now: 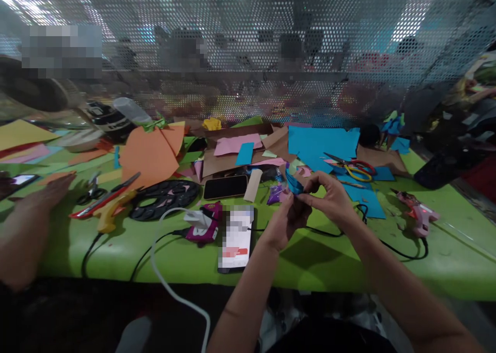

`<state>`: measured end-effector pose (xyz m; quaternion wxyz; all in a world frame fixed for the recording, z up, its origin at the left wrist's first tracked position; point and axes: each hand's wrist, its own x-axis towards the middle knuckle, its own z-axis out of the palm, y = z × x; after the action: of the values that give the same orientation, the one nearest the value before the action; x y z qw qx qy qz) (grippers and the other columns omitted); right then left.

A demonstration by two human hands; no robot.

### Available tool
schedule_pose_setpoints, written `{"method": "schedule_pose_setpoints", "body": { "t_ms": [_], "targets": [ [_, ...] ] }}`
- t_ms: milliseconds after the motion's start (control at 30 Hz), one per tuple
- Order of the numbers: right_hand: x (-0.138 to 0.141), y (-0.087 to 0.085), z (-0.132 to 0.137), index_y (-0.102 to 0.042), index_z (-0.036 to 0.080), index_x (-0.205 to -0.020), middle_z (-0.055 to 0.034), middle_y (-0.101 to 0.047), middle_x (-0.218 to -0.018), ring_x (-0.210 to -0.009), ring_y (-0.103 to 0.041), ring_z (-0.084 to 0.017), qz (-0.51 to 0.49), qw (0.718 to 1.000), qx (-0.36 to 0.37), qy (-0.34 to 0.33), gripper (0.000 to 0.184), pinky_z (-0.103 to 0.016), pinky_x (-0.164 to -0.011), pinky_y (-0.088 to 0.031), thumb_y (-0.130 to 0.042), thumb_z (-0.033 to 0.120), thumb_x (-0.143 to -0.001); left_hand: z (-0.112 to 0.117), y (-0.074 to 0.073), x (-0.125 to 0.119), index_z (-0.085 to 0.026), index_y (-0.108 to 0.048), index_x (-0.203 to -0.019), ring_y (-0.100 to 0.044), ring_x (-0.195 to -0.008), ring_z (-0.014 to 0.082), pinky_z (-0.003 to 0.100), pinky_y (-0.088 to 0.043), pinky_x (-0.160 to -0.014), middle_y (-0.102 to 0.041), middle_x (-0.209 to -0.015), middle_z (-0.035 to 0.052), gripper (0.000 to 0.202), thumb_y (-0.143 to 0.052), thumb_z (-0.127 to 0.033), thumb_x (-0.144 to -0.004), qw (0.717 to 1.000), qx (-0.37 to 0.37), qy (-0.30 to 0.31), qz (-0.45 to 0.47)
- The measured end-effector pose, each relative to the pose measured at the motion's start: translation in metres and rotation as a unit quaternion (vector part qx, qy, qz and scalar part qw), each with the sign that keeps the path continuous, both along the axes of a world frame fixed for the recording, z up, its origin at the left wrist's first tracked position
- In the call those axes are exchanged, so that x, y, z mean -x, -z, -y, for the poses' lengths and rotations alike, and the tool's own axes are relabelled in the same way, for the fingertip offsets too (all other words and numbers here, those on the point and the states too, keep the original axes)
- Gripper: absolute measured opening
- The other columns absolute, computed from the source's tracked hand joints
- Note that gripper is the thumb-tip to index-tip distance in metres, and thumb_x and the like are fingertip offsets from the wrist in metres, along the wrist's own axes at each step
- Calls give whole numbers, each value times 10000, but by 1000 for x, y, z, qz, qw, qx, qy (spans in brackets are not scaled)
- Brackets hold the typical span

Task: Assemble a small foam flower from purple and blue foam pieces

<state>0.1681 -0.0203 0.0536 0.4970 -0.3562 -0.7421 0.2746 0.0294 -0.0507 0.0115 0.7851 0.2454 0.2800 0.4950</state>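
Note:
My left hand (287, 216) is closed round a small folded blue paper piece (294, 181), which sticks up above the fingers. My right hand (328, 197) reaches it from the right, thumb and fingertips pinched together at its lower edge. Brown paper seems to sit against the blue, partly hidden by the fingers. Just left of the hands lies a shiny purple packet (276, 193). Yellow-handled scissors (354, 171) rest on blue paper (323, 141) beyond my right hand.
A pink glue gun (417, 214) lies at right, a yellow one (112, 213) at left. Phones (225, 187), a magenta power strip (205, 223) with cords and orange paper (153, 154) cover the green table (186, 265). Another person's hand (50, 190) rests far left.

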Motion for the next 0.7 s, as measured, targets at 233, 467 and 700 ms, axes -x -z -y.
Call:
{"method": "schedule_pose_setpoints", "body": {
  "t_ms": [233,467,700],
  "targets": [
    [-1,-1,3,-537,219,-737,19,-566,-721,-681,-515,-146,10,1000,-12,11,173,-276,-624,-428,-707,209,-767,2,4,-1,-196,-688,-997,-576,-731,106,176,-408,-561,-668,-909,33,463,-771,-542,-700,999,-10,-26,-24],
    [-5,-1,1,-557,223,-752,12,-590,-744,-704,-531,-153,18,999,-34,-9,166,-282,-646,-442,-717,237,-793,3,9,-2,-206,-680,-1006,-588,-778,136,206,-409,-595,-662,-886,20,519,-779,-584,-665,998,-6,-34,-45],
    [-11,4,-2,-547,218,-744,22,-559,-738,-709,-517,-149,-3,999,-14,-41,241,-277,-653,-436,-772,301,-774,3,5,-1,-168,-642,-870,-445,-592,83,192,-295,-499,-531,-693,-17,516,-742,-636,-677,999,-27,1,-32]
  ]
}}
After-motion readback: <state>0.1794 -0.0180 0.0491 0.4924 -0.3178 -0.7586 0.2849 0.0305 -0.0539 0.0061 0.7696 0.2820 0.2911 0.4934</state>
